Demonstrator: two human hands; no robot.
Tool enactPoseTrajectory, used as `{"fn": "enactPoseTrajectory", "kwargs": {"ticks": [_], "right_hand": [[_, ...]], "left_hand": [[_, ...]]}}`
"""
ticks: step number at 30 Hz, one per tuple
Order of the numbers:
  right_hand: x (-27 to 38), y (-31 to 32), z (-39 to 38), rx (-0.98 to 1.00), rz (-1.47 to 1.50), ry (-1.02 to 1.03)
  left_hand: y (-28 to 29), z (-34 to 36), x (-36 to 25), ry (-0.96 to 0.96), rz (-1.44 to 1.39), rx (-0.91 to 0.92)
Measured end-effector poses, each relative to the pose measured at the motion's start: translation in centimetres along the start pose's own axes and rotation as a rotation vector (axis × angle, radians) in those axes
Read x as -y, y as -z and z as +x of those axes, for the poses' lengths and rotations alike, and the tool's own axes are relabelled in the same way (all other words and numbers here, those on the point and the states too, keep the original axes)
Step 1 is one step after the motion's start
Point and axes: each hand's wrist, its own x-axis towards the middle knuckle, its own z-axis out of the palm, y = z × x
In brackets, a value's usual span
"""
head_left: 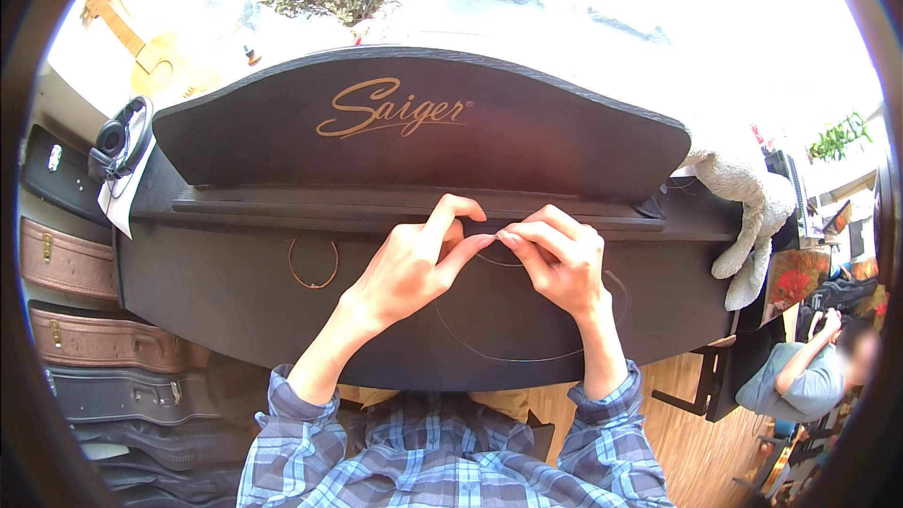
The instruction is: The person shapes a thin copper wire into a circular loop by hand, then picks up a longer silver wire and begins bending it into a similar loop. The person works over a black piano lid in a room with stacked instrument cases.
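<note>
My right hand pinches a thin, pale guitar string between thumb and forefinger. From there the string curves out in a wide loop over the black table. Close to that pinch, my left hand has its thumb tip almost touching the right fingertips. A gap shows between the left forefinger and thumb, and the other left fingers are curled and partly hidden. A coiled copper-coloured string lies on the table left of my left hand.
A raised black panel with gold lettering stands behind my hands. Headphones rest at its left end, a grey plush toy at its right. Instrument cases are stacked at left. Another person is at far right.
</note>
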Motion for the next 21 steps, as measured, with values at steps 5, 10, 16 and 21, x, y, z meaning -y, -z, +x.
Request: {"fn": "enactPoseTrajectory", "kwargs": {"ticks": [5,10,16,21], "right_hand": [[0.3,0.2,0.2,0.028,-0.047,-0.008],[1.0,0.1,0.1,0.077,0.203,-0.248],[1.2,-0.1,0.0,0.121,0.442,-0.358],[1.1,-0.5,-0.1,0.051,0.492,-0.390]], "left_hand": [[0.1,0.0,0.2,-0.054,0.117,-0.026],[0.1,0.1,0.2,-0.035,-0.069,-0.152],[1.5,0.1,-0.1,0.201,-0.431,-0.178],[2.6,0.3,-0.3,0.339,-0.604,0.033]]}}
